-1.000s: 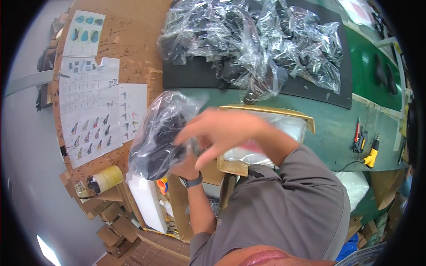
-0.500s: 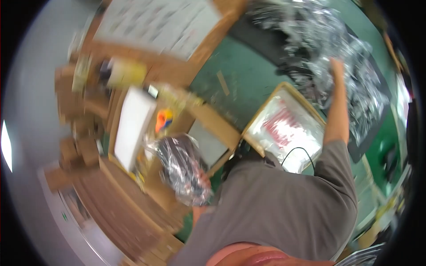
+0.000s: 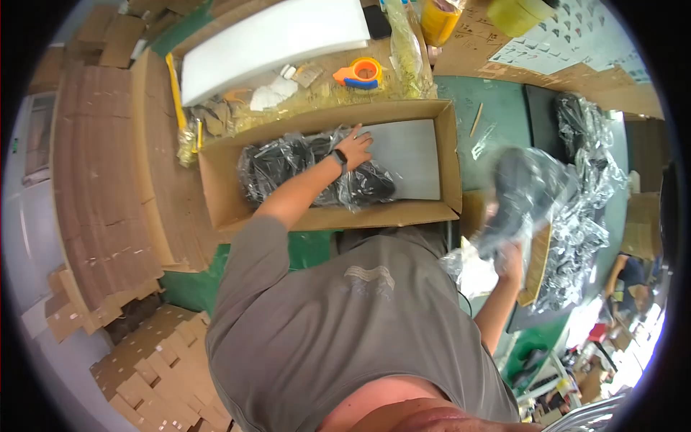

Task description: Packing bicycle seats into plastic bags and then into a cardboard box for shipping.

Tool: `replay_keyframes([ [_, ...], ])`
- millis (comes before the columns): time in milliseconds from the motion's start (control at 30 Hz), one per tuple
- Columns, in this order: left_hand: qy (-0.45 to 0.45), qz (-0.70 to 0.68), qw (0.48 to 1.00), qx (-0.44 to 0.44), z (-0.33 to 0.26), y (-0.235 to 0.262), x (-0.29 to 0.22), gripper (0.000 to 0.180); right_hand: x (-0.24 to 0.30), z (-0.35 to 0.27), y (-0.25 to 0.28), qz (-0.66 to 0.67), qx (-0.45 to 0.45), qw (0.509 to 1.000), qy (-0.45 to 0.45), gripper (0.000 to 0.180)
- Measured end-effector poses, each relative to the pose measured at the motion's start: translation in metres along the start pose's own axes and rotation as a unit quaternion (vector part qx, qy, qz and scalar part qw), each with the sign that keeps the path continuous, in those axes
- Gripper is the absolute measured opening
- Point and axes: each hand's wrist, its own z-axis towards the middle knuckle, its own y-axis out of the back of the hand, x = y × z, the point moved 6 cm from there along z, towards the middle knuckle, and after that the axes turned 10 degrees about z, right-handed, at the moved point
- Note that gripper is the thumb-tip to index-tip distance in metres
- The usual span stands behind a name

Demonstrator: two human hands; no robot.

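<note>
My left hand (image 3: 355,147), a dark watch on its wrist, lies with fingers spread on black items in clear plastic bags (image 3: 288,162). Those bagged items fill the left and middle of a long open cardboard box (image 3: 450,162); a grey sheet (image 3: 410,155) shows at its right end. To the right of the box, my right hand (image 3: 509,259) grips a bagged black item (image 3: 515,191), shoe-like in outline and smeared by motion. Farther right, a pile of similar bagged black items (image 3: 586,201) covers a dark mat.
Beyond the box lie an orange tape dispenser (image 3: 362,72), a white foam slab (image 3: 273,47) and a roll of yellow tape (image 3: 440,20). Stacked flat cardboard (image 3: 101,173) stands at left. A smaller carton (image 3: 536,266) sits beside my right hand.
The view has turned. My left hand, earlier holding a bagged item at the box, now rests on the bagged items inside. My right hand has come away from the pile with a bagged black item.
</note>
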Motion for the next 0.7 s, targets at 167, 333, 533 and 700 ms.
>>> replay_keyframes([
  [167, 0.064, -0.008, 0.963, 0.261, 0.027, -0.084, -0.03, 0.054, -0.036, 0.089, -0.146, -0.309, 0.116, 0.937, 0.118, 0.061],
  [333, 0.313, -0.089, 0.94, 0.106, -0.054, -0.066, -0.09, 0.055, -0.214, 0.231, -0.2, -0.29, 0.146, 0.921, -0.218, 0.058],
  [533, 0.271, -0.392, 0.875, 0.085, -0.089, 0.065, -0.094, 0.066, -0.259, 0.224, -0.191, -0.651, 0.038, 0.742, -0.152, 0.045],
  [700, 0.3, -0.4, 0.865, 0.029, -0.109, 0.139, -0.082, 0.06, -0.121, 0.131, -0.241, -0.465, 0.349, 0.796, 0.17, 0.037],
])
